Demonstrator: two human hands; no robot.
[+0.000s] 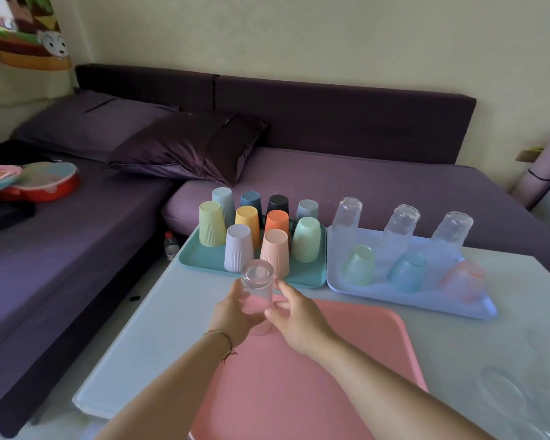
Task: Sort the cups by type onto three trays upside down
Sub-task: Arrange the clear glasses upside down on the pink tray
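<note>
On the far left of the pale, glossy desk, a teal tray carries ten ribbed plastic cups. They are tapered, matte and pastel to dark, and all stand base up. Just nearer, your left hand curls round a smooth clear glass from its left side. Your right hand pinches it from the right with its fingers and thumb. The glass is a straight cylinder, upside down with its thick base on top, over the far left corner of the flat pink tray. You cannot tell whether its mouth touches that tray. On the right, a pale blue tray holds three inverted clear dimpled glasses in a far row and three tinted dimpled ones nearer. At the near right, blurred clear glasses sit on the desk.
</note>
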